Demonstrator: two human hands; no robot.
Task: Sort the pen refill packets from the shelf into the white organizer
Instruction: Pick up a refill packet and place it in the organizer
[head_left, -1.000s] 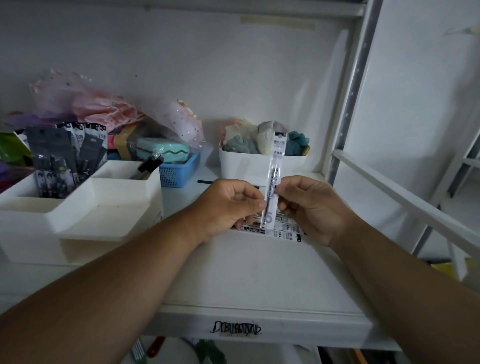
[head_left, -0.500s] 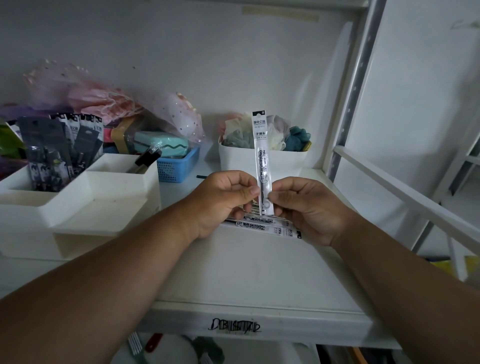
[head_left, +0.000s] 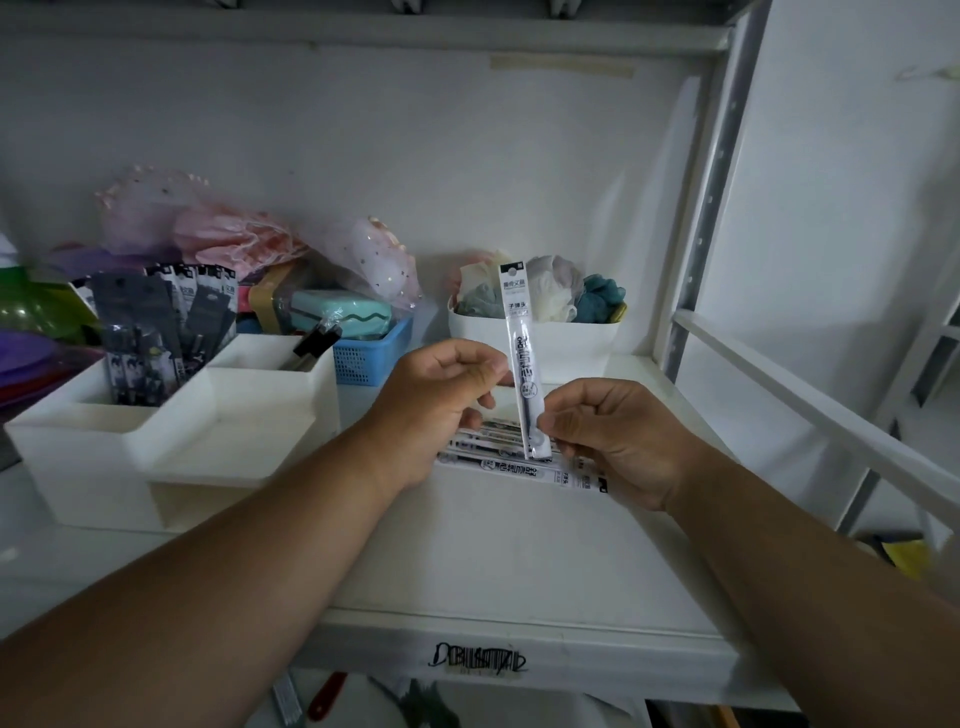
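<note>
A slim clear pen refill packet (head_left: 522, 353) stands upright above the shelf. My right hand (head_left: 618, 436) pinches its lower end. My left hand (head_left: 441, 395) is curled at its left edge, fingertips against the packet's middle. Several more refill packets (head_left: 511, 467) lie flat on the shelf under both hands, partly hidden. The white organizer (head_left: 171, 457) stands to the left of my left hand. Its rear left compartment holds several dark packets (head_left: 150, 332), and its low front tray looks bare.
A blue basket (head_left: 369, 358) with a mint case sits behind the organizer. A white tub (head_left: 571, 343) of soft items stands right behind the held packet. Pink netting bags fill the back left. A metal shelf post (head_left: 717, 182) and a white rail (head_left: 810, 415) bound the right side.
The packet has swung from leaning right to standing upright and has risen slightly. My hands have shifted toward its lower half, while the packets on the shelf stay put.
</note>
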